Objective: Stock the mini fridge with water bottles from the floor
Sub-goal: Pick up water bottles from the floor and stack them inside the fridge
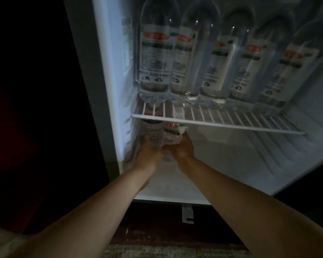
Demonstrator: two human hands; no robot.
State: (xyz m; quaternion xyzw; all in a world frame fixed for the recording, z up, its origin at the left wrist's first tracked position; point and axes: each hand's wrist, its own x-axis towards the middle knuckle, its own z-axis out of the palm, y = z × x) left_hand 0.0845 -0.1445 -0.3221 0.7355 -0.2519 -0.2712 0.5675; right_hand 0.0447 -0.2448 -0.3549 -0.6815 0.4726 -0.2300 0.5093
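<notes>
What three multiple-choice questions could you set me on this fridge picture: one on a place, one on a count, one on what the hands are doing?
1. Where are the left-hand bottle and the right-hand bottle?
A. Under the wire shelf, near the left wall of the fridge
B. On the carpet outside
C. In a door rack

2. How many standing bottles are on the wire shelf?
A. Two
B. Nine
C. Five

3. What are the left hand and the right hand doing?
A. Both hang empty
B. Each grips one bottle
C. Both pull the shelf out

Answers:
1 A: both labels show just below the shelf's front rim.
2 C: five labelled bottles stand in one row.
3 B: each hand wraps round a bottle's lower part.
</notes>
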